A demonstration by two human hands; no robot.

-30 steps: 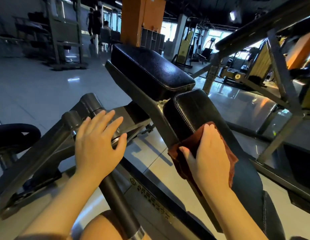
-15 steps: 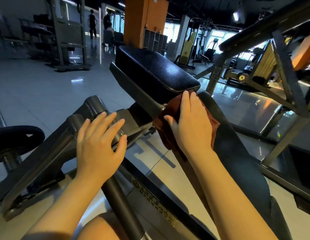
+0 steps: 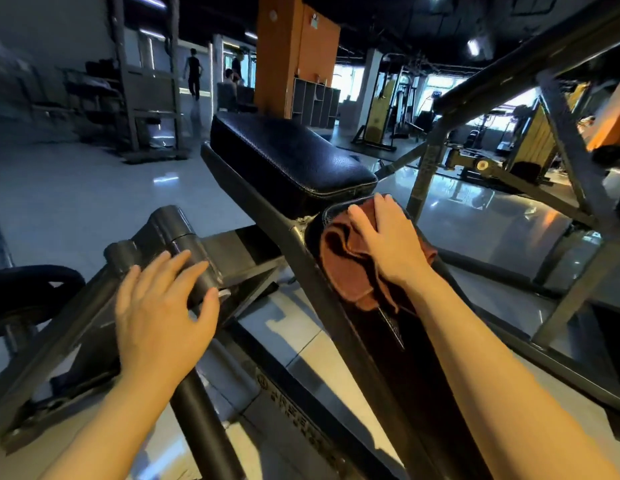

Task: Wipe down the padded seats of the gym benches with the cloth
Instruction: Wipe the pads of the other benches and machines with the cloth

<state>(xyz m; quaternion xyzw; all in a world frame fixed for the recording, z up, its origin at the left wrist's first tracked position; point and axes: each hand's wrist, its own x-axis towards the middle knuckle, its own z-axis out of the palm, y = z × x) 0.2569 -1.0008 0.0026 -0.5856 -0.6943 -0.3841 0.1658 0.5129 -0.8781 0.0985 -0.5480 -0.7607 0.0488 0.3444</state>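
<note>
A black padded bench runs up the middle of the head view. Its long lower pad [image 3: 416, 341] slopes toward me, and a shorter upper pad [image 3: 288, 161] sits beyond it. A rust-brown cloth [image 3: 346, 261] lies bunched at the top end of the lower pad, hanging over its left side. My right hand [image 3: 388, 244] presses flat on the cloth with straight fingers, right by the gap between the two pads. My left hand [image 3: 163, 306] rests with spread fingers on the grey metal frame [image 3: 170, 233] to the left of the bench.
A black round pad [image 3: 28, 289] sticks in at the left edge. Grey steel rack beams [image 3: 571, 161] cross on the right. An orange pillar [image 3: 294, 53] and more machines stand behind. Shiny tiled floor [image 3: 76, 202] lies to the left, with people far off.
My right hand has slid the cloth up the lower pad from its middle to its top end. My left hand has stayed on the frame.
</note>
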